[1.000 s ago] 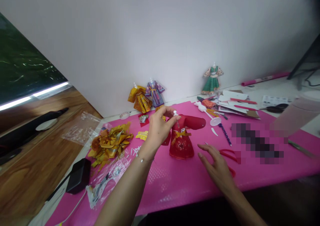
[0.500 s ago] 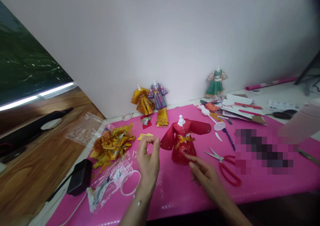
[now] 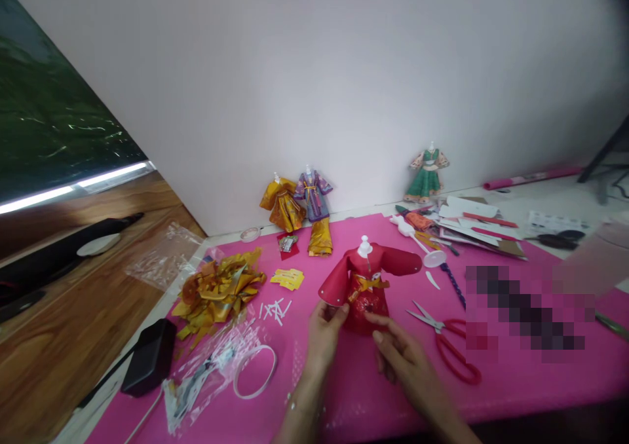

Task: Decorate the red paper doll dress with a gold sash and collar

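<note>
A red doll dress (image 3: 364,310) with long wide sleeves and a gold ribbon bow (image 3: 367,289) stands upright on a white mannequin stand, whose neck knob (image 3: 364,246) pokes out on top. At its left side, my left hand (image 3: 322,342) is closed, thumb and fingers at the hem of the drooping left sleeve (image 3: 337,281). My right hand (image 3: 400,352) rests its stretched index finger on the front of the skirt; the thumb is apart from it and the other fingers are curled. Just right of that hand lie red-handled scissors (image 3: 445,339) with parted blades.
Gold fabric scraps (image 3: 221,287), white sticks (image 3: 276,310), yellow slips (image 3: 287,279), a white ring (image 3: 255,372) and a black box (image 3: 149,357) lie leftward. Other doll dresses (image 3: 314,195) stand along the wall. Papers (image 3: 476,218) and a white stand (image 3: 405,226) are at right.
My left hand has come from the air at the left to the sleeve hem. My right index finger stays on the skirt. The whole view has shifted slightly.
</note>
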Tool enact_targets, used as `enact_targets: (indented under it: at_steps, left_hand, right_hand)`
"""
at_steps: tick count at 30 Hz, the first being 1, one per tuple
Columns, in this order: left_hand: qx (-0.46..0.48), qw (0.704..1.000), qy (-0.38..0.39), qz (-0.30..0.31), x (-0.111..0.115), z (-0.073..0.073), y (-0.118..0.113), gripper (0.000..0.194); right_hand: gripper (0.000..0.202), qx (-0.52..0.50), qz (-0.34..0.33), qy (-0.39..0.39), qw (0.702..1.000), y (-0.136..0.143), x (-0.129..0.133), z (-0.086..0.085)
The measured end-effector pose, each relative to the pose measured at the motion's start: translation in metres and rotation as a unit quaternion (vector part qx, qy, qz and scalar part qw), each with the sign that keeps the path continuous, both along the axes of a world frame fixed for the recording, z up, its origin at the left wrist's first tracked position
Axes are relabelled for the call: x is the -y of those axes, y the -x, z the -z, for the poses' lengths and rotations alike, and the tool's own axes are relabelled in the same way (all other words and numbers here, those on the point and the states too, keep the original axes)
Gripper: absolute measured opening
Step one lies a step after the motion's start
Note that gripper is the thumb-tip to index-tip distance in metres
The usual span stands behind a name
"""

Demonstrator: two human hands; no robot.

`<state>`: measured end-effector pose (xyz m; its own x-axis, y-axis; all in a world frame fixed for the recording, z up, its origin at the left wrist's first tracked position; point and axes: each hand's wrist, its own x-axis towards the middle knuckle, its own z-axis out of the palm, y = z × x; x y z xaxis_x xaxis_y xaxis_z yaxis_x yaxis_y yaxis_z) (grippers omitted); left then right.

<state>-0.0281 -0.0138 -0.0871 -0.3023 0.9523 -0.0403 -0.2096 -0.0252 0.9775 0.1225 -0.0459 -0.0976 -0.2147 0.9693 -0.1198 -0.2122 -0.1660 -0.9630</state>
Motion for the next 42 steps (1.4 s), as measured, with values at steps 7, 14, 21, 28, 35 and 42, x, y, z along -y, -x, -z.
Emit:
enact_targets:
  at_steps: [7,14,21,28,35,42]
  left_hand:
    - [0.04,0.999,-0.004,0.016,0.0,0.0,-0.003,0.028]
    - [0.081,0.996,-0.012,0.022,0.003,0.003,0.0,0.032]
    - [0.116,0.993,-0.023,0.02,0.007,-0.005,-0.002,0.027]
    - [0.104,0.994,-0.027,-0.001,0.008,-0.011,0.001,0.021]
    - [0.093,0.995,-0.026,-0.004,0.006,-0.006,0.005,0.026]
    - [0.083,0.996,-0.027,-0.002,0.005,0.001,0.008,0.026]
  right_hand:
    - [0.045,-0.227,0.075,0.109,0.965,-0.01,-0.02,-0.011]
    - [0.036,-0.432,-0.026,0.215,0.876,-0.015,-0.032,-0.023]
    - [0.029,-0.502,-0.062,0.224,0.833,-0.007,-0.04,-0.03]
    - [0.037,-0.408,-0.004,0.144,0.901,-0.002,-0.045,-0.031]
    - [0.045,-0.399,0.051,0.159,0.902,0.001,-0.049,-0.032]
    - [0.041,-0.389,0.057,0.167,0.904,0.001,-0.054,-0.028]
